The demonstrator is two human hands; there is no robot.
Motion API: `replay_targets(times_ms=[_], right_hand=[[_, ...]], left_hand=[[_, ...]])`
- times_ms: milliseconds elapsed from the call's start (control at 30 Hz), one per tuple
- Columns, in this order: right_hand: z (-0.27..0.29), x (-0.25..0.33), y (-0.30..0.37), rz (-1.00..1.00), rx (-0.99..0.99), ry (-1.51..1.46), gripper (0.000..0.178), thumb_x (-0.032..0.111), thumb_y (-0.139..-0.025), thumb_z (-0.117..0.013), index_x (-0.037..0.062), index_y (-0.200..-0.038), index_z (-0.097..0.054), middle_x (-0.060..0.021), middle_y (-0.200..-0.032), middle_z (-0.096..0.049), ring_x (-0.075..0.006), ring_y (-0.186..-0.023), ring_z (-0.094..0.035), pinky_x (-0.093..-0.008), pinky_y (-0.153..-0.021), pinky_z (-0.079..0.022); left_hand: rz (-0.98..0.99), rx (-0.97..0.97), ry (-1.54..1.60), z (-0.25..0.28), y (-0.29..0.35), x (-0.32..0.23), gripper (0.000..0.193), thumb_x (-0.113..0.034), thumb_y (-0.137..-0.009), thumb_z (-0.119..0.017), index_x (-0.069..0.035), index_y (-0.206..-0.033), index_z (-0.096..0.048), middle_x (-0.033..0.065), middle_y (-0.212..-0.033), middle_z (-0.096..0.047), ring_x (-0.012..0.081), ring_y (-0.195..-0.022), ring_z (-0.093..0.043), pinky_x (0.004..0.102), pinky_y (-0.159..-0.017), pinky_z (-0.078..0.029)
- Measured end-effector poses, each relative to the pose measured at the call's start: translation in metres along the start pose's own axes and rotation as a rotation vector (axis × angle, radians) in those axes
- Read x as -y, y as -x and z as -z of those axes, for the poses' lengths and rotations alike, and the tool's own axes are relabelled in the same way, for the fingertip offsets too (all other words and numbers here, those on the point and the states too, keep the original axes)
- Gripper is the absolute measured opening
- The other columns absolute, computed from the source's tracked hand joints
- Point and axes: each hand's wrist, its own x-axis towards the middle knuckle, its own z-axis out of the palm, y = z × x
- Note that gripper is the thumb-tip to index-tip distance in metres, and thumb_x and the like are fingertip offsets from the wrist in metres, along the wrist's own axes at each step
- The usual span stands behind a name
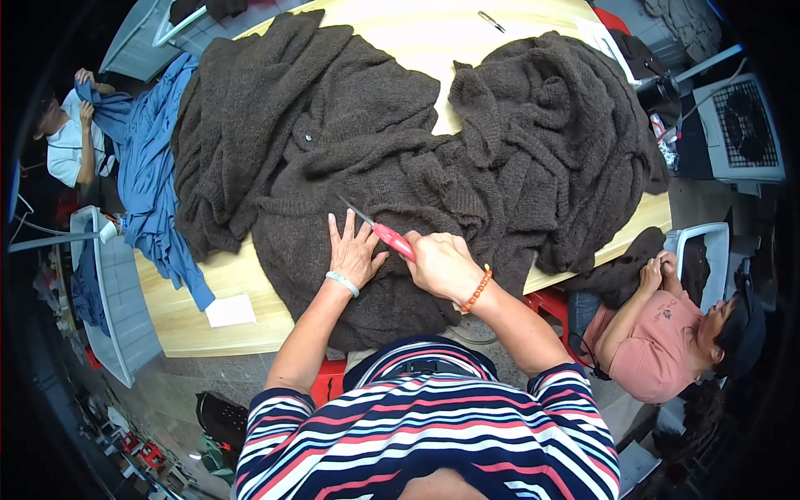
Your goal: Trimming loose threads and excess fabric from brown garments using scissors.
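Observation:
A large spread of dark brown knitted fabric (333, 175) lies bunched and folded over the table in front of me. My left hand (354, 254) rests flat on it, fingers stretched out and apart. Beside it, my right hand (446, 265) is closed round a red-handled tool with a narrow pointed blade (392, 238). Its dark tip points away to the left, just beyond my left fingertips, over the knit. Whether it has one blade or two closed ones, I cannot tell.
The pale wooden table (175, 329) carries a white paper (231, 311) and small snips (492, 22). Blue fabric (154, 158) hangs over its left side, near a person (71, 137) handling it. Another person in pink (654, 350) works at right beside a white bin (708, 237). Another bin (117, 308) stands left.

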Motion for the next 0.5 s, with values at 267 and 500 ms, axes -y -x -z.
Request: replay_targets(times_ms=[267, 500], right_hand=[[0.014, -0.02, 0.064, -0.121, 0.089, 0.081, 0.015, 0.015, -0.086, -0.057, 0.0008, -0.09, -0.06, -0.0221, -0.07, -0.065, -0.0384, -0.071, -0.068, -0.0482, -0.067, -0.054], [0.021, -0.02, 0.068, -0.09, -0.013, -0.077, 0.028, 0.015, -0.085, -0.061, 0.0077, -0.112, -0.059, -0.0197, -0.085, -0.066, -0.0369, -0.086, -0.065, -0.0467, -0.077, -0.052]], left_hand=[[0.003, -0.03, -0.045, -0.002, 0.003, 0.001, 0.053, -0.04, -0.081, -0.07, -0.009, -0.123, -0.062, 0.012, -0.143, -0.046, 0.041, -0.141, -0.027, 0.0659, -0.115, -0.007], [0.056, -0.395, 0.314, 0.035, -0.019, 0.03, 0.054, -0.023, -0.078, -0.075, -0.009, -0.127, -0.058, 0.0231, -0.141, -0.045, 0.0402, -0.125, -0.05, 0.0451, -0.101, -0.044]])
